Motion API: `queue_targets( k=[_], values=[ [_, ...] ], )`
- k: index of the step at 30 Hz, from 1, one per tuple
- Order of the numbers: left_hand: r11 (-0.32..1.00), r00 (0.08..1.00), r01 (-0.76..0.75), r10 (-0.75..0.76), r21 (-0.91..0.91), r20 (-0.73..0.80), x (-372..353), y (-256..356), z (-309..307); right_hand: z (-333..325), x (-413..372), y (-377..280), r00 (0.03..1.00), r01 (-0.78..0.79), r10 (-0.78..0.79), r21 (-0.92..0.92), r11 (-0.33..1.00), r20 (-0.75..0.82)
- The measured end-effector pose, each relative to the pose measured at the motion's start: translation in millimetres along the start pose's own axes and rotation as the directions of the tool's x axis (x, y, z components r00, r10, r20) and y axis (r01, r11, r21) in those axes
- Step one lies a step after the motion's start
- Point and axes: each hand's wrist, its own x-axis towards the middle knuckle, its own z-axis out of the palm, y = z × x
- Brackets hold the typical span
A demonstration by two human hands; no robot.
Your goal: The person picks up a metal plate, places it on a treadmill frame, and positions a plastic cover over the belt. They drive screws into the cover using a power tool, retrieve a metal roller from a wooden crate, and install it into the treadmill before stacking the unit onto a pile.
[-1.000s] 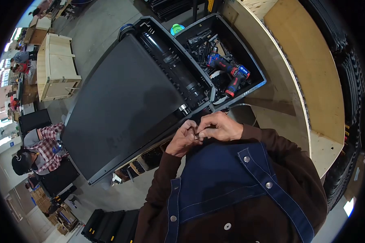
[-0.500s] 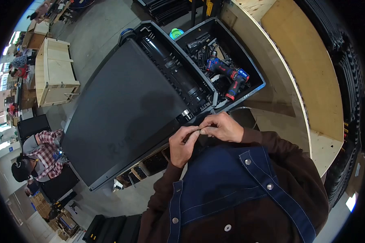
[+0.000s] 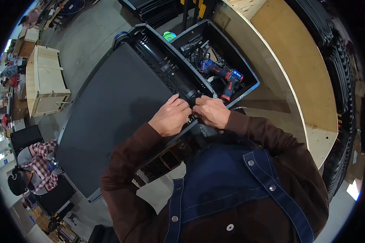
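Observation:
At the near corner of a large flat black panel [image 3: 113,109], both hands work close together beside the end of a long channel. My left hand [image 3: 171,116] rests over the panel's edge with its fingers curled and closed; what they hold is hidden. Just to its right, my right hand [image 3: 211,112] is also closed, its fingertips pointing down into the channel end, and their contents cannot be made out. A glossy black tube [image 3: 153,52] lies along this channel, running away from me. Small metal parts show between the hands, partly covered.
A black bin [image 3: 252,86] right of the channel holds a blue-and-red cordless drill [image 3: 230,83] and loose black parts. A plywood crate [image 3: 300,60] stands on the right. Across the panel is a co-worker in a plaid shirt [image 3: 38,164]. Another wooden crate [image 3: 48,81] stands far left.
Both hands have moved from in front of my chest, fingertips pinched together, forward onto the panel's corner. The metal fitting there is now mostly covered. The view has shifted slightly.

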Motion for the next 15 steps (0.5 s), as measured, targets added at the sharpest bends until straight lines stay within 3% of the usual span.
queue_targets(
  k=[3,5,8,10,12,13,15],
  values=[
    [0.997,0.992,-0.043,0.051,-0.066,0.119,5.8,-11.5,-1.1,8.5,-1.6,-1.0,0.996,-0.053,0.062,0.13,0.99,-0.067],
    [0.993,0.993,-0.055,0.065,-0.106,0.096,5.8,-13.1,0.9,16.1,-6.6,-8.1,0.972,-0.057,0.098,0.194,0.979,-0.213],
    [0.99,0.987,-0.059,0.077,-0.127,0.141,7.8,-16.0,0.5,25.2,-14.6,-28.9,0.959,-0.044,0.065,0.08,0.996,-0.277],
    [0.992,0.974,-0.073,0.093,-0.103,0.207,11.3,-18.4,-2.3,22.7,-20.2,-30.0,0.965,-0.027,0.054,0.109,0.994,-0.257],
    [0.965,0.982,-0.111,0.144,-0.239,0.125,13.8,-19.0,-6.2,12.7,-26.4,-24.2,0.981,-0.004,0.029,0.13,0.992,-0.191],
    [0.972,0.97,-0.113,0.153,-0.205,0.19,15.9,-19.0,-7.7,7.2,-28.4,-14.9,0.979,-0.007,0.032,0.121,0.993,-0.2],
    [0.978,0.97,-0.102,0.138,-0.182,0.198,17.5,-14.6,-10.0,-1.0,-30.3,13.2,0.972,0.062,0.049,0.454,0.889,-0.229]
  ],
)
